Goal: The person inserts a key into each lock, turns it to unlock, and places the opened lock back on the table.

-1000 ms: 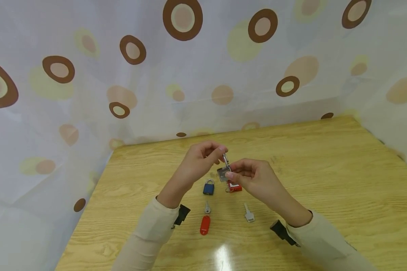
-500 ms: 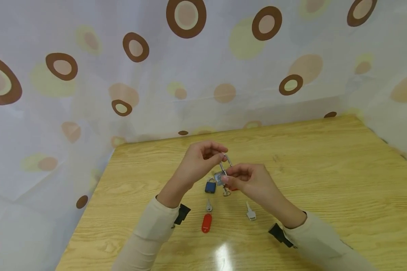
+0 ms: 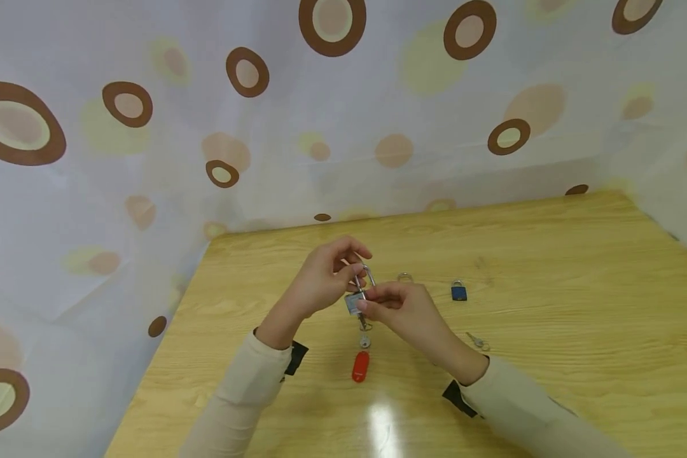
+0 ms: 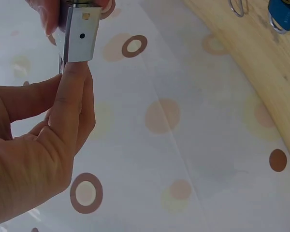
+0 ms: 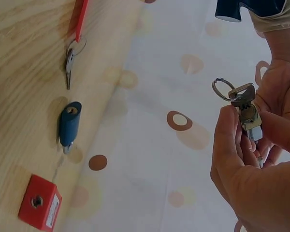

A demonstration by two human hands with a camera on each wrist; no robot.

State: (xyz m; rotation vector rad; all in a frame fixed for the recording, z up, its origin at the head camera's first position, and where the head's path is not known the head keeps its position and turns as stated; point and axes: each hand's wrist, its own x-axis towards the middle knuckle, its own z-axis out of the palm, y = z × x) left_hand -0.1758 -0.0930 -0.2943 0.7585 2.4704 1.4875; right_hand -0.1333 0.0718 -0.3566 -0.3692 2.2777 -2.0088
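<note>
Gripping a silver padlock (image 4: 82, 28) between them above the wooden table (image 3: 549, 286), the left hand (image 3: 319, 280) pinches its shackle while the right hand (image 3: 410, 312) pinches its body. The right wrist view makes plain what the head view barely hints at: a toothed key (image 5: 245, 98) set in the padlock's lower end, a split ring (image 5: 216, 91) at its bow, brass-coloured metal just beyond. The left wrist view gives instead a smooth, squared metal face with one small dark hole. Only the right wrist view shows the boxy red padlock (image 5: 41, 202), with a round keyhole and white label, near a rounded blue padlock (image 5: 70, 124).

Since half a second ago, the hands and their padlock have shifted left over the table, nearer the line of a small key (image 3: 365, 342) and its red tag (image 3: 360, 367). To the right, a second key (image 3: 478, 341) with a ring and a blue-bodied padlock (image 3: 458, 291) have come into sight; whether other views show that same padlock, I cannot tell.

The tag is a flat, glossy oval. Pale yellow grain streaks the tabletop, and behind it a creased whitish sheet (image 3: 378, 95) carries brown rings and peach blobs.
</note>
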